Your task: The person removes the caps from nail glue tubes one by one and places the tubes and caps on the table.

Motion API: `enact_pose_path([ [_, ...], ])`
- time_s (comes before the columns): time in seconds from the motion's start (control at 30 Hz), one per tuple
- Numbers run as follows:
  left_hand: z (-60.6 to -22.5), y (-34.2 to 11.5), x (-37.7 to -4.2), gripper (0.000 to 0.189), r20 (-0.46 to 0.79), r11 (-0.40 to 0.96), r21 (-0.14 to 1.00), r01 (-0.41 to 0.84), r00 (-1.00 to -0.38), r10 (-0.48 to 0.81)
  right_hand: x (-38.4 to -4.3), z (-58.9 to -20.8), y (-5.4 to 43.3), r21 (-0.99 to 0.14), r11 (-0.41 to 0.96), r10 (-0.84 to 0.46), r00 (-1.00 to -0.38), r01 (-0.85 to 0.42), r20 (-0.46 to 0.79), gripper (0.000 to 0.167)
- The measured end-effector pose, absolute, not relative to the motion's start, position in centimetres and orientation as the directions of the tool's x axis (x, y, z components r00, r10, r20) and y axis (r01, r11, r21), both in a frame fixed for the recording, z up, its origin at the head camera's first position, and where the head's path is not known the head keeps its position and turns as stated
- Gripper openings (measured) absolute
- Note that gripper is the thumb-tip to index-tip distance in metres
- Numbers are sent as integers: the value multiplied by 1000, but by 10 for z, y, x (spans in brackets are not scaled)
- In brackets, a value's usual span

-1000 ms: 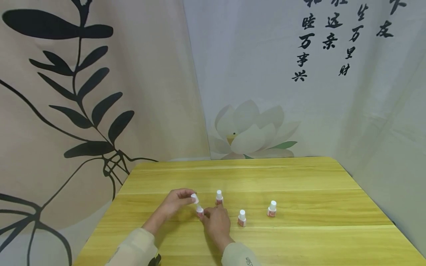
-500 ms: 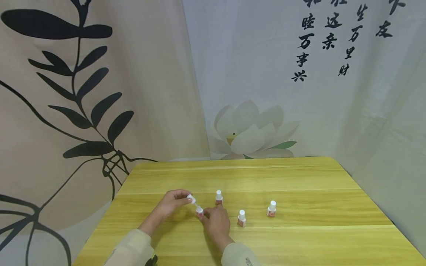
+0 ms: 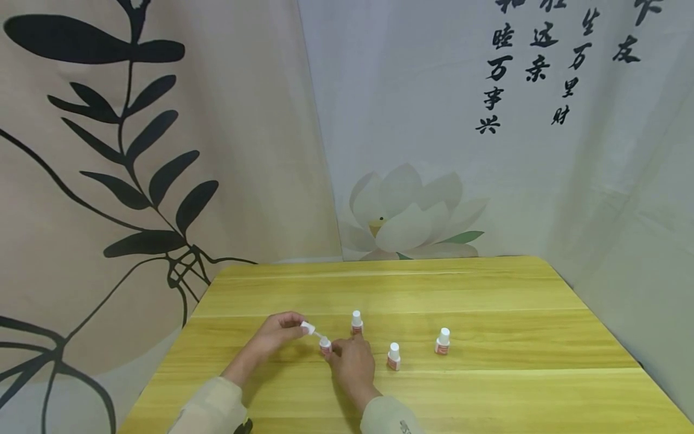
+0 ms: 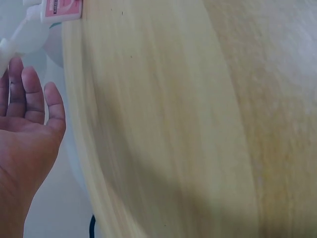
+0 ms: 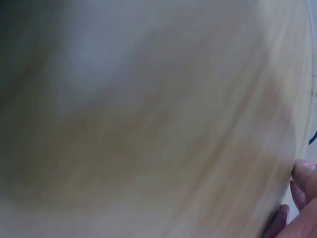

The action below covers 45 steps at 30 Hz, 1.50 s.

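My left hand (image 3: pixel 278 333) pinches a white cap (image 3: pixel 308 327) with a thin pale stem under it, tilted so the stem slants down to the bottle's mouth. Whether the stem tip is inside the mouth is too small to tell. Beside it, my right hand (image 3: pixel 352 366) holds the small white bottle (image 3: pixel 325 346) with a pink label upright on the table, fingers at its right side. The left wrist view shows the bottle (image 4: pixel 63 10) and the cap (image 4: pixel 6 52) at its upper left. Only part of the right hand (image 5: pixel 302 203) appears in the right wrist view.
Three capped bottles of the same kind stand on the wooden table (image 3: pixel 488 398): one bottle (image 3: pixel 356 322) just behind the right hand, another bottle (image 3: pixel 394 356) to its right, and a third bottle (image 3: pixel 442 341) farther right. A printed curtain (image 3: pixel 260 132) hangs behind.
My left hand has shifted left and slightly down with the cap, which tilts further over, its stem at a flatter slant. The right hand and the bottles keep their places.
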<state>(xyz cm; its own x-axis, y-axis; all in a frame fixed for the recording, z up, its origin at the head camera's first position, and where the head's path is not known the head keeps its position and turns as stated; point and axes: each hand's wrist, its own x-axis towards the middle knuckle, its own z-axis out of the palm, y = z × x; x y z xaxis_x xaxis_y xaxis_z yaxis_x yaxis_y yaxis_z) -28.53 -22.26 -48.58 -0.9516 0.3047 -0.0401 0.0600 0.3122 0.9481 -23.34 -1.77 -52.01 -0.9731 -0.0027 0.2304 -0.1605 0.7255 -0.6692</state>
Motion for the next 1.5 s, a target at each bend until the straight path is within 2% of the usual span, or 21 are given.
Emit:
enact_pose_path([
  [0.73,-486,-232,-282,24,-45,211,977,30,-939,342,-235,-522,-18,-670,728,9,-975,-145,221,15],
  [1.5,-493,-227,-282,20,-58,181,983,-2,-951,302,-234,-518,-18,-662,733,0,-973,-157,231,16],
])
